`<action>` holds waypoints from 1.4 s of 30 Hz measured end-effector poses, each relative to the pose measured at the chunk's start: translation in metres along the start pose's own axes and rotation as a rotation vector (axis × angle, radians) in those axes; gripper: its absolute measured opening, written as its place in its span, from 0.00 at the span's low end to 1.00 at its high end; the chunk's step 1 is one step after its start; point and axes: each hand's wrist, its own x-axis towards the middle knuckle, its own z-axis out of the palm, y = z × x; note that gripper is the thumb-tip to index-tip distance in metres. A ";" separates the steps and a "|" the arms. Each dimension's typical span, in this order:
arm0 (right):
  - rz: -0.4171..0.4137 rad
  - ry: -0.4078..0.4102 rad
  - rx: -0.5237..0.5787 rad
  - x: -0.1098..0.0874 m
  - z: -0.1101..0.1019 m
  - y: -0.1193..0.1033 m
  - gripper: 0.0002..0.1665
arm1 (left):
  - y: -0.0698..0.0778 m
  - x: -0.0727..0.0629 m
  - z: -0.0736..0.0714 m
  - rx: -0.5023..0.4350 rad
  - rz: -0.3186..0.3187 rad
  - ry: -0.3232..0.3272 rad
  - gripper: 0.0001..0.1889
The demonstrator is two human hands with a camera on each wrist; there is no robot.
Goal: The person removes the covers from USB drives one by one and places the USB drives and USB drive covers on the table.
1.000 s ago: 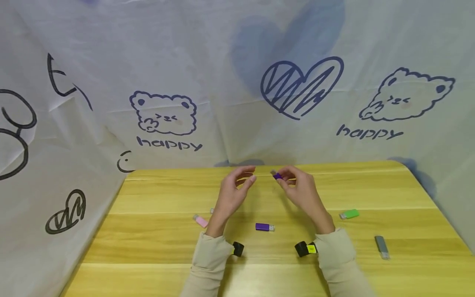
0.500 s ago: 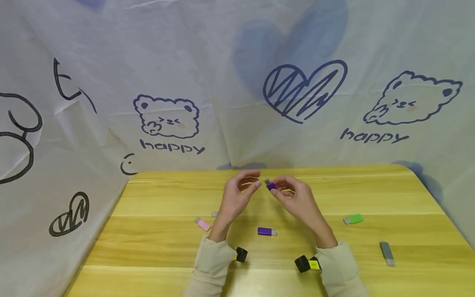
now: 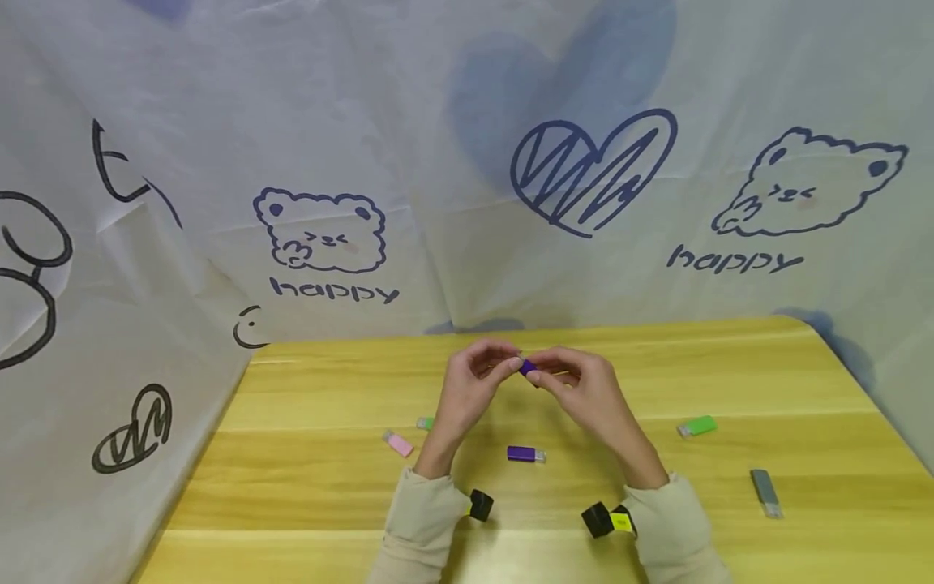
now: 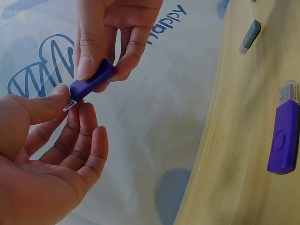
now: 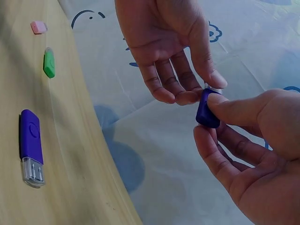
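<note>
Above the far part of the table, a purple USB stick (image 4: 93, 80) with a clear cap (image 4: 70, 104) is held between both hands. My right hand (image 3: 587, 389) pinches its purple body between thumb and fingers. At the other end, the thumb and a finger of my left hand (image 3: 467, 393) pinch the clear cap, partly covering it; the other fingers are loosely bent. A second purple USB stick (image 3: 521, 454) with a clear cap lies on the table, between the forearms and nearer the body.
On the wooden table (image 3: 306, 495), a pink USB stick (image 3: 399, 443) and a partly hidden green one (image 3: 426, 423) lie by the left forearm. Another green stick (image 3: 699, 426) and a grey one (image 3: 765, 492) lie to the right. A white cloth (image 3: 438, 162) with drawings hangs behind.
My left hand was apart from the stick and now pinches its capped end. The right hand brought the purple stick left and slightly nearer. The sticks on the table stay put.
</note>
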 end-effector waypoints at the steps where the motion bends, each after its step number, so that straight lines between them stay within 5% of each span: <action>1: -0.003 -0.003 0.003 0.000 0.000 -0.001 0.08 | 0.000 0.000 0.000 -0.003 0.002 0.005 0.08; 42: 0.016 -0.044 -0.007 0.001 0.002 -0.011 0.08 | 0.009 -0.001 -0.009 -0.105 -0.120 0.075 0.06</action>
